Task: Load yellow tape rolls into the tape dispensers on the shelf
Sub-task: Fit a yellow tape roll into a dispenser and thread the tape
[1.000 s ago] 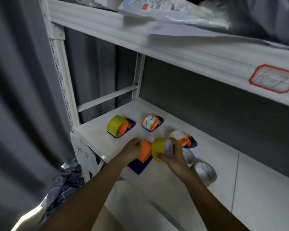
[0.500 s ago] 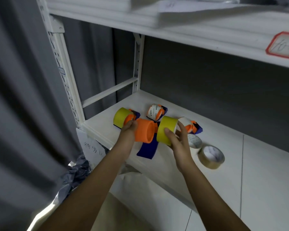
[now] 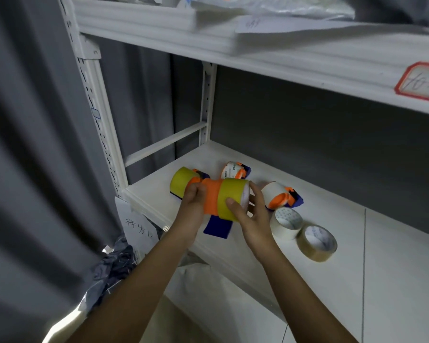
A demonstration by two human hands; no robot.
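Nearest, two bare forearms are reaching up from the bottom edge toward the white shelf. Left hand is gripping the orange drum end of a tape dispenser, fingers curled round it, blue handle hanging down below. Right hand is gripping a yellow tape roll, thumb on the front, fingers wrapped over its far rim; the roll is sitting partly over the orange drum, held above the shelf's front edge. Just right of the hands, a cream tape roll and a clear-brown tape roll are lying flat on the shelf, touching or nearly so. Behind them a dispenser with a white roll is resting on the shelf. Further back, a dispenser loaded with a yellow roll and another dispenser with a printed white roll are sitting side by side. A handwritten paper tag is hanging off the front left corner.
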